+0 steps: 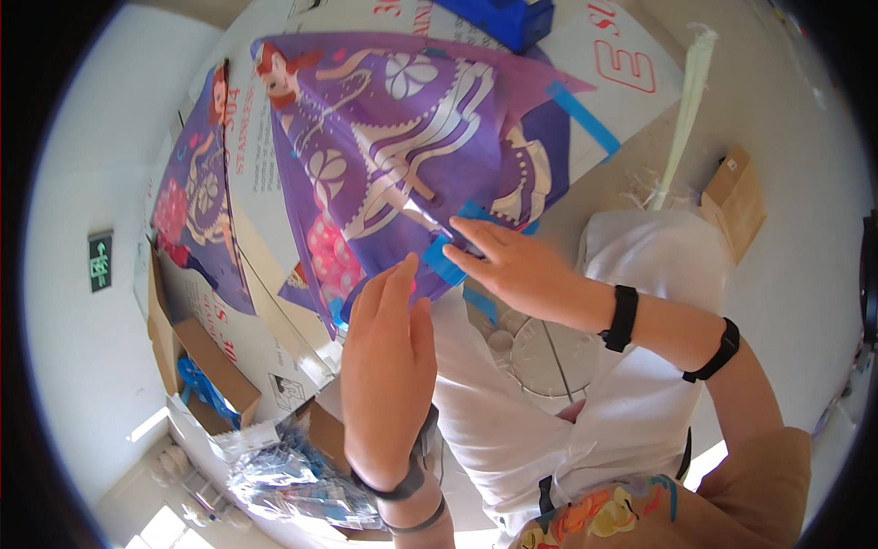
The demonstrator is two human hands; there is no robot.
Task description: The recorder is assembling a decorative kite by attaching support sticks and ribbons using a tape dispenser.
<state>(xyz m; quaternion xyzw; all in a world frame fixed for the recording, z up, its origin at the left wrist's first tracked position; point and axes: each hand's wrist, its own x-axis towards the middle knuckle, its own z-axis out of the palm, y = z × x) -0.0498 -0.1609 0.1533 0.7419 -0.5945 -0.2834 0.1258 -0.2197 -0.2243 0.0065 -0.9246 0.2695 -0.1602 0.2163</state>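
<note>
A purple kite sheet printed with a cartoon figure lies spread over a white printed board. My right hand presses its fingertips on a blue tape piece at the sheet's near edge. My left hand lies flat with fingers together, its fingertips on the sheet's lower edge beside the tape. A blue strip runs along the sheet's right corner. My white apron fills the space below both hands.
A second purple kite sheet lies at the left. An open cardboard box holds blue parts; a clear bag of blue items sits below. A bundle of pale rods and a small cardboard box are at right. A blue box sits on top.
</note>
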